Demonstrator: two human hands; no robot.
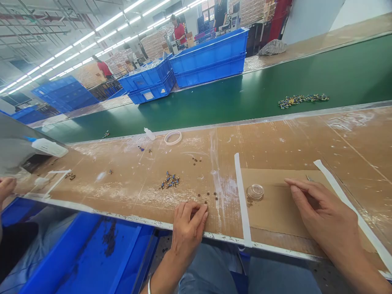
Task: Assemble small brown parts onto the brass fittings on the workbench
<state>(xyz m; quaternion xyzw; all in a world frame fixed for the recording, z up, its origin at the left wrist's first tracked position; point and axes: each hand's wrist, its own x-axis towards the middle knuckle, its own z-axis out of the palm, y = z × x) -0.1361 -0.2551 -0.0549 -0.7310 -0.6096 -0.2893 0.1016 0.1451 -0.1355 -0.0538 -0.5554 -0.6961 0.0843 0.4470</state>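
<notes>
My left hand (187, 223) rests at the near edge of the brown cardboard-covered bench (275, 139), fingers curled together with the tips on a few tiny dark beads (204, 201). My right hand (318, 212) lies on a cardboard sheet (275, 212), fingers pinched on a thin metal tool whose tip (308, 178) shows just beyond them. A small clear round dish (255, 191) sits left of the right hand. A cluster of small blue and gold parts (170, 181) lies beyond the left hand.
A green conveyor belt (214, 102) runs behind the bench, carrying a pile of small parts (301, 99). Blue crates (211, 59) stand beyond it. A tape ring (173, 137) and white bottle (49, 147) lie on the bench. Another person's hand (6, 188) shows at left. A blue bin (92, 253) sits below.
</notes>
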